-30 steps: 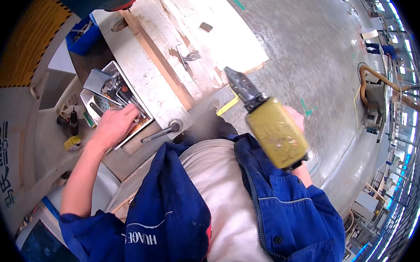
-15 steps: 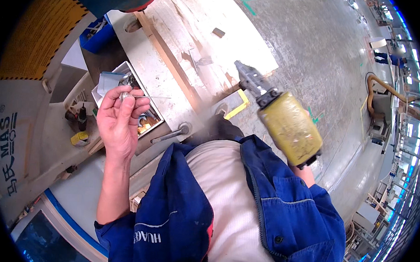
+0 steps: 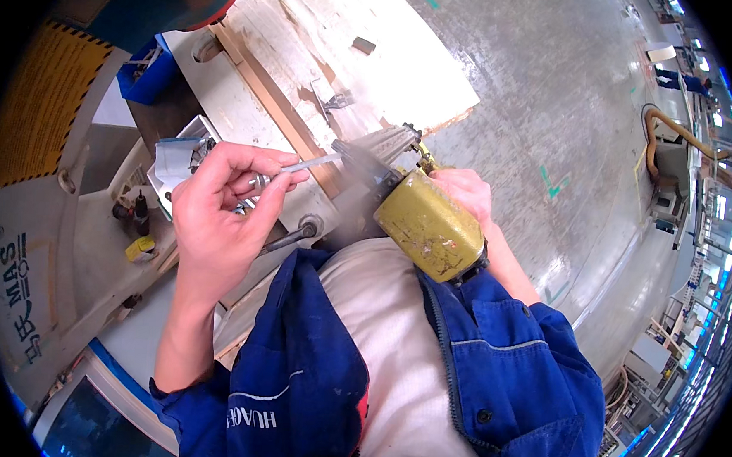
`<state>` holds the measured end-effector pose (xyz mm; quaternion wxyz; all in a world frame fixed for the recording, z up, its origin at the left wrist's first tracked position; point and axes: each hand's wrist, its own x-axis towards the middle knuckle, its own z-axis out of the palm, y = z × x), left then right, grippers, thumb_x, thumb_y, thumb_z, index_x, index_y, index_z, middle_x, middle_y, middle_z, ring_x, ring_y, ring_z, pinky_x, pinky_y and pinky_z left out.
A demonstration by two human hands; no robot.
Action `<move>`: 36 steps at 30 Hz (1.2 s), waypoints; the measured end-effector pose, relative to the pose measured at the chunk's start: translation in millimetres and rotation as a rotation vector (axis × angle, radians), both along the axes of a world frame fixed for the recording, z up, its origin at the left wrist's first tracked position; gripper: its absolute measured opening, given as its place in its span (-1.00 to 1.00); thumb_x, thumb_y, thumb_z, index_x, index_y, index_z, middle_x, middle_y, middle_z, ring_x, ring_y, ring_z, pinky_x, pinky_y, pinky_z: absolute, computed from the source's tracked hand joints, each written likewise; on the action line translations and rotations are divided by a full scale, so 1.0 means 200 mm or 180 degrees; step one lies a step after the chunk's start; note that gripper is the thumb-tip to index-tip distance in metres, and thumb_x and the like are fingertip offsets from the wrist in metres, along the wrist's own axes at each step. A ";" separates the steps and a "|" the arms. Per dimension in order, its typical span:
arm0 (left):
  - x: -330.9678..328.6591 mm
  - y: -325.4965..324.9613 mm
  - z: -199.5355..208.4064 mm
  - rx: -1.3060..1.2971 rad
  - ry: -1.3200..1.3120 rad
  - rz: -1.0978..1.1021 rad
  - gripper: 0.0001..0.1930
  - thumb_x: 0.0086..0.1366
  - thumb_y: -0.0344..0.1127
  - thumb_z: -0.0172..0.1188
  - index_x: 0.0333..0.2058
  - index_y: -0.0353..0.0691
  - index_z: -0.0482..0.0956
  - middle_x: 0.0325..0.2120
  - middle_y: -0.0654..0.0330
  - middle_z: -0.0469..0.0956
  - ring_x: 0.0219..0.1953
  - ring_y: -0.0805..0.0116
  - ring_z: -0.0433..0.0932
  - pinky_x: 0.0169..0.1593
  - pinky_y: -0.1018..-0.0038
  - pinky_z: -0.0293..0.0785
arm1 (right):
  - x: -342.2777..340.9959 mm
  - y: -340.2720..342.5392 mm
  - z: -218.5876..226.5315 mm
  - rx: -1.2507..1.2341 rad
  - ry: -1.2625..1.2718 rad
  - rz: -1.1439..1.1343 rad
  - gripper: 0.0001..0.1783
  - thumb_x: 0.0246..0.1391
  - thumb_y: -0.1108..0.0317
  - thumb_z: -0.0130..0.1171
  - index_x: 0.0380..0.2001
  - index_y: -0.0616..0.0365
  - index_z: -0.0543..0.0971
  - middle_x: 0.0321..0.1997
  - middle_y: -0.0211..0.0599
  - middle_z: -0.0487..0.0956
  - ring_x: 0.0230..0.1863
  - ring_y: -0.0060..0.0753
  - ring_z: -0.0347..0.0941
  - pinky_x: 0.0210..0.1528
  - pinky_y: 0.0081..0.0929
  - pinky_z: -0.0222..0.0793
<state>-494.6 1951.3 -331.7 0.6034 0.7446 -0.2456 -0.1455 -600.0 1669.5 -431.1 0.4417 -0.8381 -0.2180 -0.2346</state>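
Note:
My left hand [image 3: 231,197] pinches a thin metal rod [image 3: 313,163] between thumb and fingers. Shiny round metal [image 3: 258,181] shows at the same fingers; whether it is one piece with the rod I cannot tell. The rod's far end is at the blurred metal nose of a yellow tool [image 3: 432,224] that looks like a rivet gun; contact is unclear. My right hand [image 3: 466,191] is closed around this tool behind its scuffed cylindrical body, partly hidden by it. The tool is held in front of my belly.
A pale workbench [image 3: 400,48] carries a wooden strip [image 3: 281,112], a small dark block [image 3: 364,45] and a metal piece [image 3: 337,101]. A white box [image 3: 165,181] of small parts, a blue bin [image 3: 146,72] and a cordless drill [image 3: 141,217] are at left. A lever handle [image 3: 291,237] juts near my waist.
My right hand has brought the yellow tool left and turned it, so its nose now meets the rod's end. My left hand has moved slightly right and rolled over, still pinching the rod.

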 end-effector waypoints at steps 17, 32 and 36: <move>0.09 -0.08 0.12 0.1289 -0.1008 -0.0607 -0.94 0.24 -0.58 0.16 -0.31 -0.37 0.57 -0.44 0.10 0.57 -0.49 0.43 0.57 -0.44 0.56 0.45 | 0.00 -0.01 0.02 -0.0053 0.0002 0.0052 -0.67 -0.19 0.40 0.30 -0.27 0.32 0.64 -0.64 -0.23 0.43 -0.65 -0.26 0.41 -0.60 -0.37 0.30; 0.23 -0.02 0.02 0.0806 -0.1089 -0.1468 -0.90 0.13 -0.58 0.26 -0.47 -0.33 0.49 -0.63 0.18 0.46 -0.63 0.47 0.38 -0.55 0.52 0.24 | 0.02 -0.09 0.14 0.0410 0.0686 0.0831 -0.73 -0.13 0.35 0.28 -0.36 0.34 0.61 -0.56 -0.14 0.52 -0.59 -0.17 0.49 -0.54 -0.38 0.38; 0.22 -0.02 -0.01 0.0561 -0.0922 -0.1343 -0.90 0.12 -0.58 0.26 -0.47 -0.31 0.50 -0.63 0.19 0.46 -0.63 0.46 0.38 -0.55 0.51 0.23 | 0.02 -0.10 0.14 0.0335 0.0745 0.0741 -0.73 -0.13 0.33 0.30 -0.39 0.33 0.61 -0.48 -0.09 0.59 -0.52 -0.13 0.56 -0.47 -0.37 0.47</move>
